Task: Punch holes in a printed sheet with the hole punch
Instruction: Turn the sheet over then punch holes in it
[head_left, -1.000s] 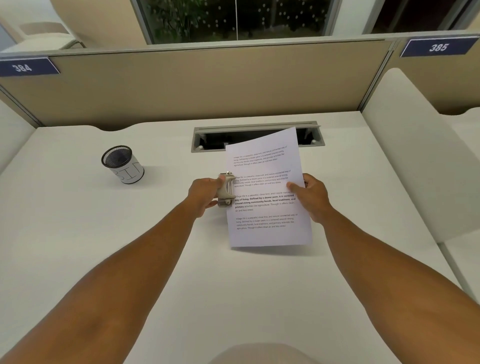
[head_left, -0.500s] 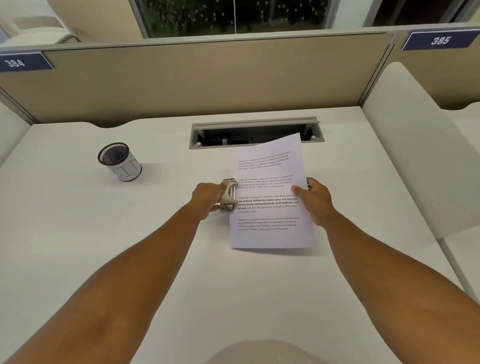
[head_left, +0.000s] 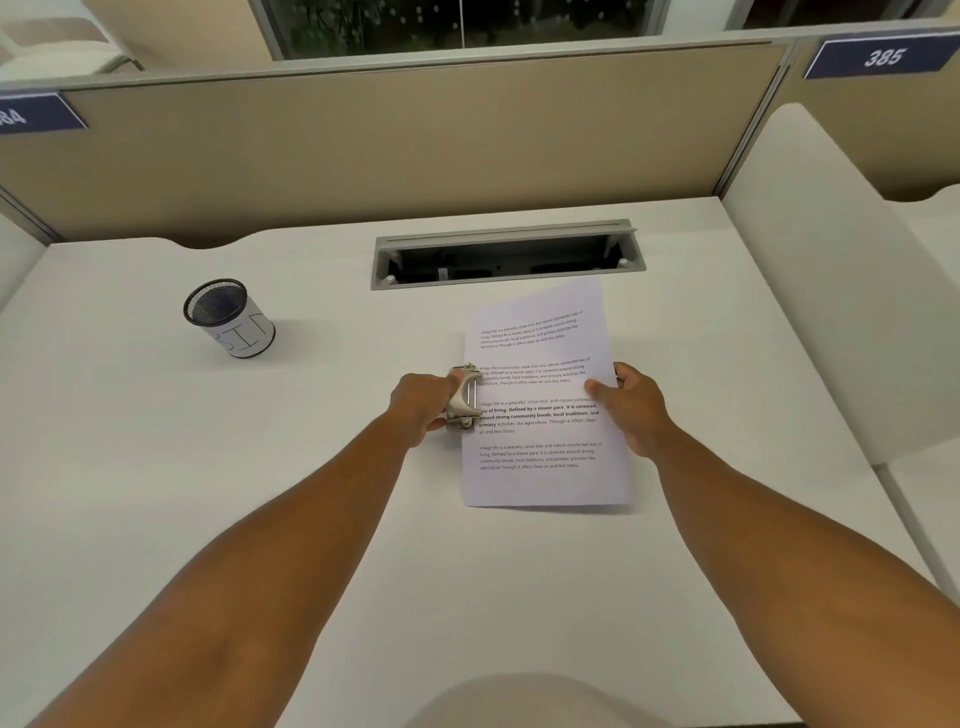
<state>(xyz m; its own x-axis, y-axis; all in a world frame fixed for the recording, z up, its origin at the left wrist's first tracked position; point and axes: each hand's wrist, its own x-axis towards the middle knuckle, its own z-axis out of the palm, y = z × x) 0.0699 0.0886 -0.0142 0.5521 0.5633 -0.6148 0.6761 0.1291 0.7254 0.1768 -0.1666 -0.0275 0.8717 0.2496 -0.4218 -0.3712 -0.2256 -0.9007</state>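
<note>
Left hand (head_left: 423, 402) grips hole punch (head_left: 464, 397); right hand (head_left: 631, 405) pinches sheet (head_left: 545, 395).

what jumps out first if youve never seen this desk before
The printed sheet at the centre of the white desk, its right edge pinched by the right hand. At its left edge the left hand grips a metal hole punch. Far left stands a mesh cup.
</note>
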